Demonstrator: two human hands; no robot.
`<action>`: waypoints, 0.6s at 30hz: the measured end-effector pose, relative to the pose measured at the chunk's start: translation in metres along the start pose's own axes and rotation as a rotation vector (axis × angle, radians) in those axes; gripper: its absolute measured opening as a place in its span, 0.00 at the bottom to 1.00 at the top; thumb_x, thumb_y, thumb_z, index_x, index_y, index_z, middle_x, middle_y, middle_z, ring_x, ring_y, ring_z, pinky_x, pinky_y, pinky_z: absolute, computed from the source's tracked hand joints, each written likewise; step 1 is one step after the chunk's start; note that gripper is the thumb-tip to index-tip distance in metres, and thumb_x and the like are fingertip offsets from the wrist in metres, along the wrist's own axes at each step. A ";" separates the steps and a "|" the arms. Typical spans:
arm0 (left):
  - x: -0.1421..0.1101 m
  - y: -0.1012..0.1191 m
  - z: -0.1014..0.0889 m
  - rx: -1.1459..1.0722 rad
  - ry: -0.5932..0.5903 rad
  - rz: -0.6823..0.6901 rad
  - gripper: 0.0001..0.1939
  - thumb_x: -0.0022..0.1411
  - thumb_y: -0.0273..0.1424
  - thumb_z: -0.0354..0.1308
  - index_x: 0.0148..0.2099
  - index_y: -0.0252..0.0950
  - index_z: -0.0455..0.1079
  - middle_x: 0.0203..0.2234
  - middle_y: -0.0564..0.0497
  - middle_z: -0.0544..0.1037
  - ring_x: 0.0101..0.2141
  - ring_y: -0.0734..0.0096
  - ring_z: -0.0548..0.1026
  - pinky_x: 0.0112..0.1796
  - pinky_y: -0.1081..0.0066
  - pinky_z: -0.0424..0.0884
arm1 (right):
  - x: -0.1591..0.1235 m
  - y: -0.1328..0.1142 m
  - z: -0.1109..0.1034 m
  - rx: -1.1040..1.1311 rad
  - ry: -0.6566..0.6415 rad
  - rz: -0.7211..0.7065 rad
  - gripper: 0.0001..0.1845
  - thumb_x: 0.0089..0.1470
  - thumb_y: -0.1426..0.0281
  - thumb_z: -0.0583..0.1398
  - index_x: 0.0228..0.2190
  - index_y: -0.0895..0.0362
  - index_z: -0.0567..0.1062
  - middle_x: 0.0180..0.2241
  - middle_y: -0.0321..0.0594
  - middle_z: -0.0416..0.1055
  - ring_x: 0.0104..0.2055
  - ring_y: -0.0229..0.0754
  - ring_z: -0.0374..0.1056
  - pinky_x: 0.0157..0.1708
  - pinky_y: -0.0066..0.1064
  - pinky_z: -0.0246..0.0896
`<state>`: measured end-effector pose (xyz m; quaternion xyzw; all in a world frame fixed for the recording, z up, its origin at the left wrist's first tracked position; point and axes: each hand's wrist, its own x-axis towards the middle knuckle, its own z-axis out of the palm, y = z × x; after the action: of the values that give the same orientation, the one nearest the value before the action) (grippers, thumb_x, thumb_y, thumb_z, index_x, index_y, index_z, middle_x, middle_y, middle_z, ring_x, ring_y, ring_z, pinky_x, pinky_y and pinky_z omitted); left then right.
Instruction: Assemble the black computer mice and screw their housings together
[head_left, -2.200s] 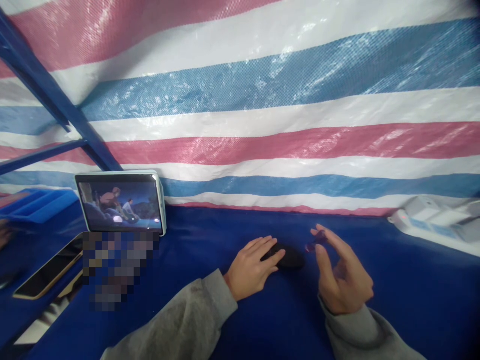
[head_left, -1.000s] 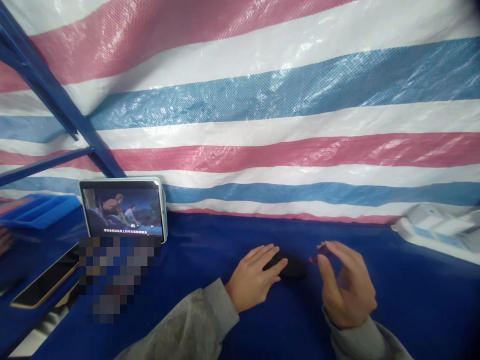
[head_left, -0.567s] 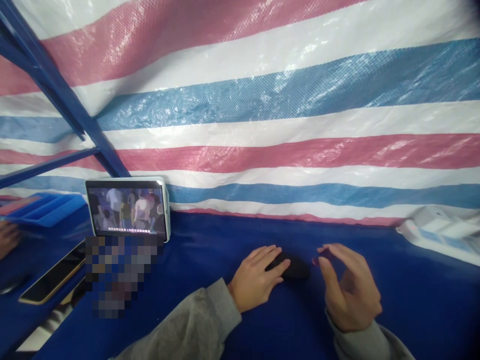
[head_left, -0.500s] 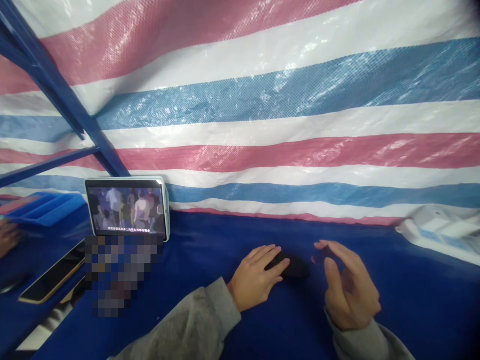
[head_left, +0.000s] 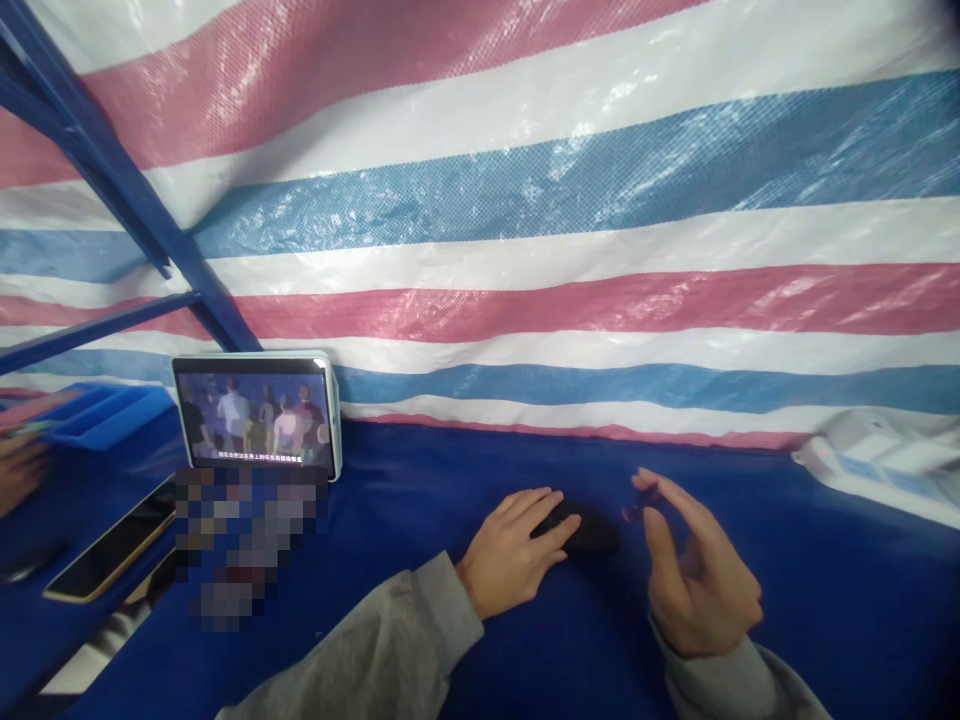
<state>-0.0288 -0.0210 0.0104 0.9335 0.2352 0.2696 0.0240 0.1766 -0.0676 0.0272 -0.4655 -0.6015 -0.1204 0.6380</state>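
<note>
My left hand (head_left: 517,552) lies over the near left end of a black computer mouse (head_left: 592,530), fingers curved onto it and holding it against the blue tabletop (head_left: 570,650). Just right of the mouse, my right hand (head_left: 699,575) is raised with thumb and forefinger bent toward each other. Between those fingertips is a small dark reddish piece (head_left: 636,507), too blurred to name. The palm hides the other right fingers in part.
A tablet (head_left: 259,415) playing a video leans at the back left. A phone (head_left: 116,540) lies beside it, near a blue divided tray (head_left: 109,415). Another person's hand (head_left: 19,470) shows at the left edge. White plastic parts (head_left: 885,460) sit far right, before a striped sheet (head_left: 570,300).
My right thumb and forefinger have shifted slightly, and the reddish piece shows more plainly between them. My left hand stays on the mouse. The other person's hand has moved a little right.
</note>
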 end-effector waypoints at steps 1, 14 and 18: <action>0.000 0.000 0.000 -0.001 -0.001 -0.002 0.19 0.72 0.32 0.52 0.62 0.36 0.65 0.60 0.38 0.70 0.61 0.55 0.67 0.59 0.52 0.68 | 0.000 0.000 0.000 -0.006 0.006 -0.009 0.27 0.54 0.81 0.62 0.54 0.53 0.73 0.45 0.43 0.78 0.43 0.46 0.76 0.42 0.42 0.74; 0.000 0.000 0.000 0.016 0.008 0.014 0.19 0.72 0.32 0.51 0.63 0.36 0.65 0.59 0.38 0.70 0.61 0.55 0.67 0.59 0.52 0.68 | -0.001 0.002 0.000 -0.026 0.033 -0.035 0.25 0.52 0.80 0.65 0.52 0.53 0.75 0.41 0.42 0.78 0.39 0.45 0.76 0.38 0.40 0.75; 0.001 0.000 0.001 0.017 0.023 0.019 0.19 0.72 0.32 0.52 0.62 0.35 0.65 0.59 0.38 0.70 0.61 0.55 0.67 0.58 0.52 0.68 | 0.005 0.000 -0.001 -0.065 0.003 -0.084 0.26 0.53 0.82 0.63 0.53 0.55 0.74 0.42 0.44 0.78 0.42 0.46 0.76 0.41 0.40 0.73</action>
<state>-0.0281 -0.0207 0.0101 0.9327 0.2287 0.2786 0.0108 0.1784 -0.0668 0.0318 -0.4600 -0.6153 -0.1674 0.6179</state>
